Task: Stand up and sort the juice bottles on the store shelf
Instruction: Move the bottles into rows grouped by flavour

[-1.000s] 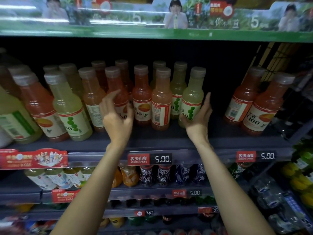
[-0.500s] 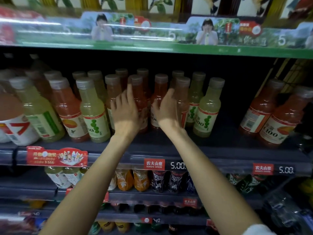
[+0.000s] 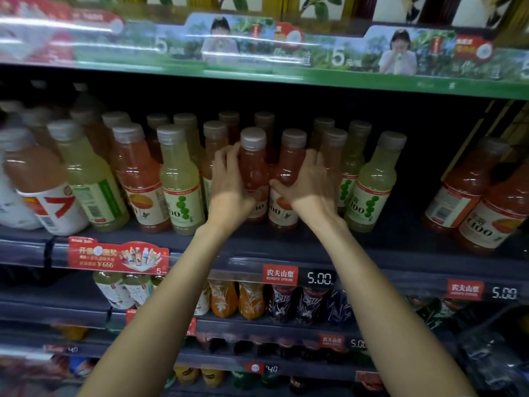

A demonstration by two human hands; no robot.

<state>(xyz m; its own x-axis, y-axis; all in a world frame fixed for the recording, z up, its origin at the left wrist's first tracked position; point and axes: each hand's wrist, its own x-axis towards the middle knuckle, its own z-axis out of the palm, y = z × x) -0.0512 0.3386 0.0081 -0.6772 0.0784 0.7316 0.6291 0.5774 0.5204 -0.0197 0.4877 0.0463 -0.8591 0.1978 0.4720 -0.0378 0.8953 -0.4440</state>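
Observation:
Orange and pale green juice bottles stand mixed in rows on the dark middle shelf (image 3: pixel 286 247). My left hand (image 3: pixel 229 184) grips an orange juice bottle (image 3: pixel 253 164) at the front centre, fingers curled round its left side. My right hand (image 3: pixel 306 184) wraps round a second orange bottle (image 3: pixel 289 167) just to its right, thumb across the label. Both bottles stand upright, side by side. A green bottle (image 3: pixel 180 184) stands left of my left hand, another green bottle (image 3: pixel 372 187) right of my right hand.
Two orange bottles (image 3: pixel 486 202) lean at the far right of the shelf, past a gap. A large white-labelled bottle (image 3: pixel 43 193) stands at far left. The green shelf edge (image 3: pixel 315 73) hangs above. Lower shelves hold more drinks behind price tags (image 3: pixel 297 276).
My left hand moved right and closed round the front orange bottle. My right hand closed on the neighbouring orange bottle. The view has shifted left and upward.

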